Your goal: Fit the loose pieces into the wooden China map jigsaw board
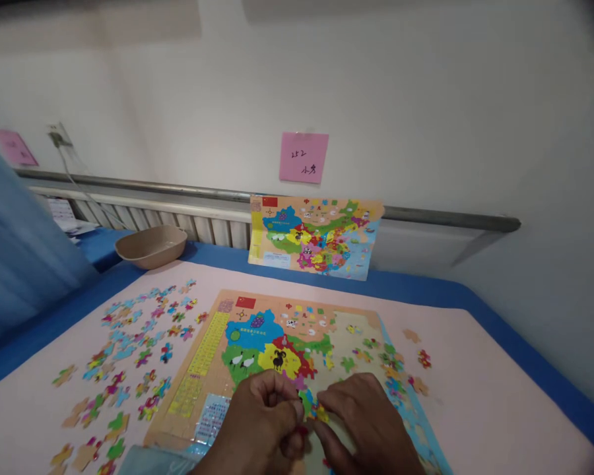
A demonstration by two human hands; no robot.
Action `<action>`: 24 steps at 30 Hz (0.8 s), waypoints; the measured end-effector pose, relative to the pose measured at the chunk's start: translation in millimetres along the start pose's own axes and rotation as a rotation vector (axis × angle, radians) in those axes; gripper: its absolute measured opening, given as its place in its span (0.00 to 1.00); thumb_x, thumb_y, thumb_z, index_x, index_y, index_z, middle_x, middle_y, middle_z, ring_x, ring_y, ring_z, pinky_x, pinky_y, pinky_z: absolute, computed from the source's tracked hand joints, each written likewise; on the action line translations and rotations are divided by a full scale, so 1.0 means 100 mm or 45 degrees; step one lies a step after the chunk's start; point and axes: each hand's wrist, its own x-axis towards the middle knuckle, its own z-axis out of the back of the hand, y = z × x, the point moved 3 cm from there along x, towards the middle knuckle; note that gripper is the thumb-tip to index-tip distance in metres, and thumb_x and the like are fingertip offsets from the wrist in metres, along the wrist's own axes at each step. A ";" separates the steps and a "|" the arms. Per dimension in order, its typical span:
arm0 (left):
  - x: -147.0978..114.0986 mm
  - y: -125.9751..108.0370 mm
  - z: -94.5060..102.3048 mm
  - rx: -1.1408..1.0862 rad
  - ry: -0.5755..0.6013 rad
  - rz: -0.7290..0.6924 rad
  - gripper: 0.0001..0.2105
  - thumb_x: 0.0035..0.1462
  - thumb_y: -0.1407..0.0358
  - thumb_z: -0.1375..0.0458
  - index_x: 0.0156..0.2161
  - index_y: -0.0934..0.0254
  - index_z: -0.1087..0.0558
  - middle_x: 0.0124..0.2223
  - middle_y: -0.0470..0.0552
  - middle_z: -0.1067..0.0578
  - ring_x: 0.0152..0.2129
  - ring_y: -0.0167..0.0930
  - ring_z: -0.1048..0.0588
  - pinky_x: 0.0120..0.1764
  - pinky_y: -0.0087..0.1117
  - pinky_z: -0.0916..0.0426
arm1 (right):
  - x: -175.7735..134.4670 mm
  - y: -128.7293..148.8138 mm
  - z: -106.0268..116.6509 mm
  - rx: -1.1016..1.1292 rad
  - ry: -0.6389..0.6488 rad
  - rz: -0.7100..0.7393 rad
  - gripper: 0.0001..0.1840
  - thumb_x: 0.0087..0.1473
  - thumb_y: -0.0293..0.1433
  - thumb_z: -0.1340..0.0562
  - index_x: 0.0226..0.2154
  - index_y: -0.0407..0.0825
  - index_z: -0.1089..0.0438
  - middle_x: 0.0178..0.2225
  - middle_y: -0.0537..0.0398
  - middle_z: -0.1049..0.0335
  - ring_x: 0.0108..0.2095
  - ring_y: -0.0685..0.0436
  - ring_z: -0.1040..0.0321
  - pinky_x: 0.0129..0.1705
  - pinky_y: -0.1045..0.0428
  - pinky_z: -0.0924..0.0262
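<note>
Both hands sit at the near edge of the wooden map puzzle board, which lies flat on the pink-covered tabletop. The left hand is curled in, fingers bent toward the palm, and the right hand is just beside it with its fingertips pinching a small yellow-and-red puzzle piece right in the gap between the two hands. Can't really tell if the left hand is also gripping that piece or only touching it; it's too small and half covered. The piece sits directly over the lower middle of the board, just near of the filled-in yellow and red regions, with the bare, unfilled part of the board off to the right and far of it, so the right hand is the closer one to that area. Loose colourful puzzle pieces are scattered on the left, a few more on the right, a beige bowl at the far left, and a printed reference map leans against the wall.
</note>
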 end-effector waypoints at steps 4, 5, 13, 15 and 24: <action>0.00 -0.01 0.03 0.015 0.059 -0.017 0.16 0.36 0.58 0.31 0.26 0.65 0.30 0.15 0.49 0.31 0.14 0.32 0.32 0.25 0.34 0.35 | -0.02 0.00 -0.01 0.023 -0.008 -0.036 0.05 0.65 0.24 0.42 0.39 0.50 0.33 0.31 0.56 0.29 0.32 0.44 0.36 0.40 0.47 0.46; 0.01 0.01 0.03 0.012 0.074 -0.018 0.16 0.38 0.58 0.31 0.29 0.65 0.29 0.16 0.49 0.30 0.15 0.32 0.31 0.26 0.35 0.34 | -0.03 0.00 -0.01 0.020 -0.017 -0.042 0.05 0.65 0.24 0.42 0.38 0.50 0.34 0.31 0.56 0.29 0.32 0.44 0.36 0.40 0.47 0.47; 0.01 0.04 0.00 -0.076 0.089 0.002 0.22 0.33 0.59 0.27 0.29 0.66 0.31 0.20 0.51 0.27 0.16 0.29 0.32 0.24 0.30 0.39 | -0.03 0.01 -0.02 -0.076 -0.028 -0.018 0.06 0.67 0.26 0.42 0.36 0.50 0.37 0.29 0.56 0.33 0.31 0.43 0.38 0.39 0.47 0.49; 0.01 0.02 0.01 -0.055 0.063 0.005 0.16 0.34 0.62 0.31 0.29 0.65 0.31 0.17 0.50 0.29 0.15 0.30 0.32 0.25 0.31 0.38 | -0.03 0.01 -0.03 -0.064 -0.006 -0.015 0.06 0.66 0.25 0.42 0.36 0.50 0.36 0.29 0.56 0.33 0.31 0.43 0.39 0.40 0.47 0.49; 0.01 0.01 -0.01 -0.110 0.068 -0.016 0.17 0.32 0.65 0.34 0.32 0.66 0.28 0.18 0.43 0.31 0.12 0.28 0.34 0.23 0.33 0.35 | -0.05 -0.01 -0.06 0.058 0.077 -0.068 0.07 0.67 0.24 0.44 0.37 0.50 0.35 0.31 0.56 0.31 0.32 0.44 0.36 0.40 0.48 0.48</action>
